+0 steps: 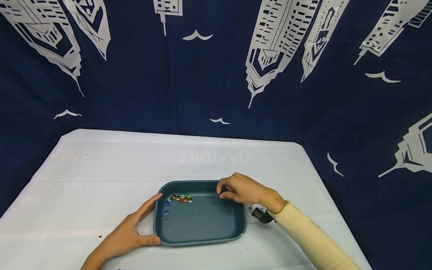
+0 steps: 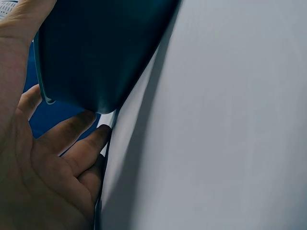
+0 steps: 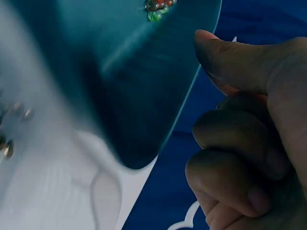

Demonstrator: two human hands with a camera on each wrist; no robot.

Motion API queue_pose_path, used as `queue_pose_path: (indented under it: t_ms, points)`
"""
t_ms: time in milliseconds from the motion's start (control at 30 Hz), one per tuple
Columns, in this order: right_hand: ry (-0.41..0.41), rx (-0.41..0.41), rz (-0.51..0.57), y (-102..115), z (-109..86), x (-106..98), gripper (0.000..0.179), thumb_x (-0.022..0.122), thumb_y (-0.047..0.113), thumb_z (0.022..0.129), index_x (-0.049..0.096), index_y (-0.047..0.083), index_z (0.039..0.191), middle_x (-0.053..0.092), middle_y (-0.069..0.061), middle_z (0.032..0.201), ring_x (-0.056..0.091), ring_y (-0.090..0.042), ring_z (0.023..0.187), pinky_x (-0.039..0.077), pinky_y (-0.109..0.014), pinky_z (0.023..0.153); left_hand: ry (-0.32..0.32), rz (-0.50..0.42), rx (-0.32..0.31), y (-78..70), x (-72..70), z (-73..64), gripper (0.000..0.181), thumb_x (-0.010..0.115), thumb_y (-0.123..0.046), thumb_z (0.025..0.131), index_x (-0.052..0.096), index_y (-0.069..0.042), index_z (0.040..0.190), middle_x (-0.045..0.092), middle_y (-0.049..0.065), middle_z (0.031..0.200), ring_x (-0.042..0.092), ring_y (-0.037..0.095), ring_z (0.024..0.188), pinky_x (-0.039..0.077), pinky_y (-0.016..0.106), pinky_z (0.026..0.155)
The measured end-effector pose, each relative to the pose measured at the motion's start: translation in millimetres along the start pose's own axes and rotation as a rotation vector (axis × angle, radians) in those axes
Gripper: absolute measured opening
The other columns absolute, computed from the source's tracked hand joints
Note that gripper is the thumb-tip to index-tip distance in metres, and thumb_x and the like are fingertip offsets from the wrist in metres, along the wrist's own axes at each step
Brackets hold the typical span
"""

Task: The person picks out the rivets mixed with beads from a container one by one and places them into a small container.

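Observation:
A dark teal tray (image 1: 202, 228) lies on the white table with small shiny round bead-like pieces (image 1: 181, 198) in its far left part. They are green, brown and blue, most in a row; a blue one with a metal stem (image 1: 165, 213) sits apart, nearer the front. My left hand (image 1: 125, 232) spans the tray's left end, thumb at the near corner and fingers stretched along the outer side. Over the far right corner, my right hand (image 1: 244, 191) has its fingers curled and thumb near the index finger; nothing shows in its grasp. The pieces (image 3: 160, 7) also appear in the right wrist view.
Under the right wrist, beside the tray, are blurred metallic bits (image 3: 7, 147) and a black object (image 1: 262, 216). A tiny dark speck (image 1: 100, 236) lies on the white tabletop (image 1: 111, 161). Behind hangs a navy cloth (image 1: 135, 75) printed with white buildings.

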State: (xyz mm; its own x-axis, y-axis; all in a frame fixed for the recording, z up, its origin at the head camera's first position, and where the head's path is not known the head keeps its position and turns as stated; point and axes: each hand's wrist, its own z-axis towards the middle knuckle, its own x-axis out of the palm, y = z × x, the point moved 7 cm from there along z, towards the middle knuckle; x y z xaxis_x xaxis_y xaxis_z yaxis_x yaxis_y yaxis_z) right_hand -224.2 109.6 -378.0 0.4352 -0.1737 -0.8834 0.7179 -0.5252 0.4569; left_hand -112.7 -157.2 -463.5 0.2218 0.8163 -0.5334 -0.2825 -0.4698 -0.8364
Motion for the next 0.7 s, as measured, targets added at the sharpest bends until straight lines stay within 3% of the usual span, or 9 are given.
queue_pose_path:
  t_ms: [367,700]
  points:
    - [0.036,-0.044,-0.03,16,30.2,18,0.014,0.071,0.021,0.095,0.073,0.012,0.104,0.036,0.015,0.05,0.036,0.002,0.048,0.039,-0.017,0.057,0.004,-0.004,0.009,1.7,1.0,0.3,0.114,0.091,-0.029,0.073,0.018,-0.032,0.161,0.034,0.009,0.162,0.043,0.037,0.138,0.034,0.017,0.108]
    - [0.078,-0.141,-0.03,37,55.5,32,0.014,0.07,0.02,0.096,0.071,0.016,0.109,0.035,0.013,0.05,0.036,0.001,0.048,0.031,-0.016,0.051,-0.002,0.005,0.006,2.2,-0.8,-0.8,0.113,0.091,-0.029,0.073,0.018,-0.032,0.16,0.037,0.009,0.16,0.045,0.034,0.138,0.034,0.017,0.108]
